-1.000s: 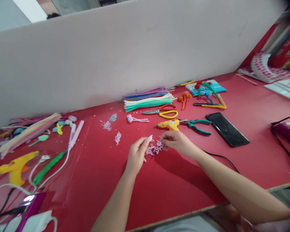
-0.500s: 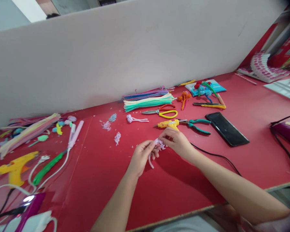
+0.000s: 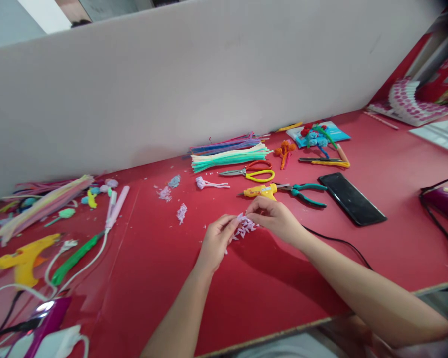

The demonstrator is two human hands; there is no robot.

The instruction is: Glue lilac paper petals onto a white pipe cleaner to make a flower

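My left hand (image 3: 217, 241) is closed in a pinch on a lilac pipe cleaner (image 3: 240, 217), whose pale end shows below the fingers. Close beside it, the thumb and fingertips of my right hand (image 3: 271, 216) are pinched together at the same piece; what exactly lies between them is too small to make out. Under both hands is a small heap of cut lilac bits (image 3: 245, 227) on the red table (image 3: 164, 283). Beyond my right hand lies a yellow glue gun (image 3: 259, 191). A lilac pipe-cleaner flower (image 3: 200, 183) with two stems lies further back.
Scissors (image 3: 259, 175), teal-handled pliers (image 3: 308, 187) and a black phone (image 3: 352, 199) lie behind and right. Pipe-cleaner bundles (image 3: 229, 156) are along the white partition (image 3: 171, 89). At left are another glue gun (image 3: 24, 256), a pink heating tool (image 3: 117, 206) and cables.
My left fingers have closed in and turned, so less of the hanging lilac stem shows. More of the lilac heap is visible beneath. My right hand has barely shifted.
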